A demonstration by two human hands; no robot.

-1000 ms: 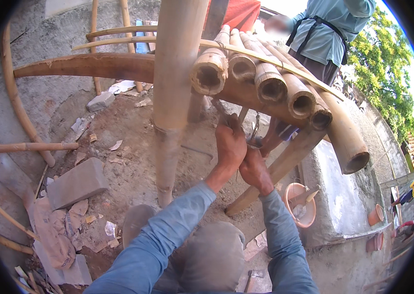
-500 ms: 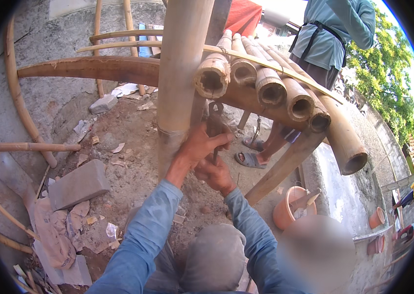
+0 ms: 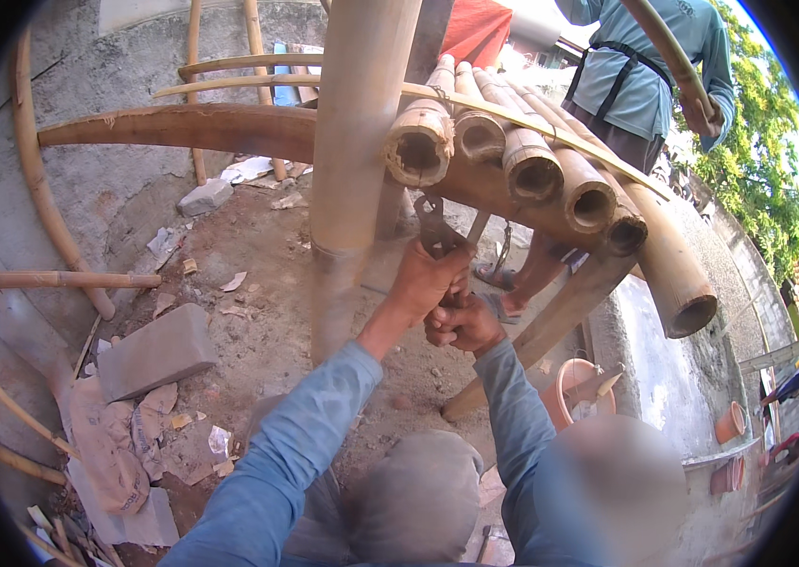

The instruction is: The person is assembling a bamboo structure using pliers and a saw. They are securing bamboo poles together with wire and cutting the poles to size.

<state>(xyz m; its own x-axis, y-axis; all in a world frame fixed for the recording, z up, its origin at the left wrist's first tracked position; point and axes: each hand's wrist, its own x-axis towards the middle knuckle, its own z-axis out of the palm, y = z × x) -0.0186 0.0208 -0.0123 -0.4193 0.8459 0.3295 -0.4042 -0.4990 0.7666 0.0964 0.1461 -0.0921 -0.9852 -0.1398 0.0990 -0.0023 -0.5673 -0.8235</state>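
A pair of dark metal pincers points up beneath the cut ends of the bamboo poles. My left hand is wrapped round the pincers just below their jaws. Pressed close under it, my right hand is closed at the lower end of the handles, which the fingers mostly hide. A thick upright bamboo post stands just left of both hands. The jaws are near a horizontal bamboo beam that carries the poles; whether they grip any wire cannot be made out.
A co-worker stands behind the poles, holding a bamboo pole. A slanted bamboo brace rises at the right, beside an orange bucket. Left lie a grey block and a crumpled paper sack. A split bamboo length runs leftward.
Both hands and the pincers have shifted slightly right and the pincers have turned, with the right hand now tighter beneath the left. The co-worker now has a bamboo pole in hand.
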